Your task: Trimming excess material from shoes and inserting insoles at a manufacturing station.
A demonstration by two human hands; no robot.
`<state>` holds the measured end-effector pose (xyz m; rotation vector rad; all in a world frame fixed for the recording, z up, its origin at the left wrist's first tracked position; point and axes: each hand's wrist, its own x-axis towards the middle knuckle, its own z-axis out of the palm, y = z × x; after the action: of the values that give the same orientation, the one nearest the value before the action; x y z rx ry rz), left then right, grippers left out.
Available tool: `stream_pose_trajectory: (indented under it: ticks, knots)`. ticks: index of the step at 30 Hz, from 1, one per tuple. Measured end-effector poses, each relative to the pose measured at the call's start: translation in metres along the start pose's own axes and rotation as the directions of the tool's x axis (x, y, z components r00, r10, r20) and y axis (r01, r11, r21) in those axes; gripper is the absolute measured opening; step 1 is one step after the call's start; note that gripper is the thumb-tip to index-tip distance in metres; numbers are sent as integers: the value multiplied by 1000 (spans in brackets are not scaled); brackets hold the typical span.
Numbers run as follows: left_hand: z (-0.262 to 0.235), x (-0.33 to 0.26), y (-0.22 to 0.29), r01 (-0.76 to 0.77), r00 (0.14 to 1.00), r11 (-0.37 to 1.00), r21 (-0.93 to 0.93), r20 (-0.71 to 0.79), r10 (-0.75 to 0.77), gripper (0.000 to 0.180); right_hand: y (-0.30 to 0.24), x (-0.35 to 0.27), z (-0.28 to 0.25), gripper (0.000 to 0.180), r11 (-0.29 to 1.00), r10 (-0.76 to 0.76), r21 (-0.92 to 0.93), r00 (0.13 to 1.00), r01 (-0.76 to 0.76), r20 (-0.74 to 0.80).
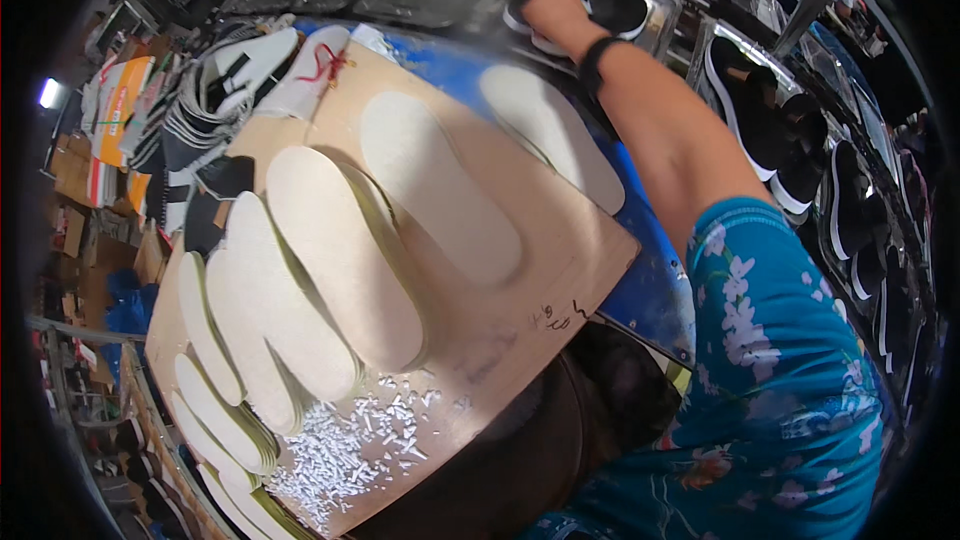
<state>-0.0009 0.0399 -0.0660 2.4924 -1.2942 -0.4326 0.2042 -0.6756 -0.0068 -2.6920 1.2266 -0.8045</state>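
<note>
My right hand [556, 12], with a black band on the wrist, reaches to the far conveyor. Its fingers close round a black shoe [518, 14] with a white sole, which the hand partly hides. Another black shoe [618, 12] stands right beside it on a metal tray [655, 32]. My left hand is out of view. On the wooden board [560, 280] lie cream insoles: a single insole [435, 185] in the middle and stacks [345, 260] at the left. One more insole [555, 135] lies at the board's far right edge.
Small white bits [340, 455] are scattered at the board's near left. Striped and white shoe uppers [215, 90] are heaped at the far left. More black shoes [745, 100] stand along the right. A blue surface [650, 260] shows beyond the board's edge. Cardboard boxes [75, 170] stand further left.
</note>
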Motion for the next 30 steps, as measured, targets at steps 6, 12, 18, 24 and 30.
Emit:
stream_pose_trajectory:
  ticks: [6, 12, 18, 24, 30]
  knots:
    - [7, -5, 7, 134, 989, 990, 40, 60, -136, 18, -6, -57, -128, 26, 759, 237, 587, 959, -281, 152]
    - [-13, -1, 28, 49, 993, 999, -13, -105, -51, 26, -60, -213, -273, 26, 667, -37, 740, 987, -90, 154]
    - [-65, 5, 46, -2, 844, 416, -909, -224, -487, 53, -132, -424, -303, 16, 558, -751, 241, 606, 794, -260]
    - [-54, -28, 34, -78, 586, 548, -833, -484, -650, 70, -202, -563, -264, 21, 255, -950, 676, 310, 692, 42]
    - [-53, -64, 6, 397, 662, 827, -397, -500, -558, 41, -190, -580, -237, 41, 250, -937, 900, 325, 357, 131]
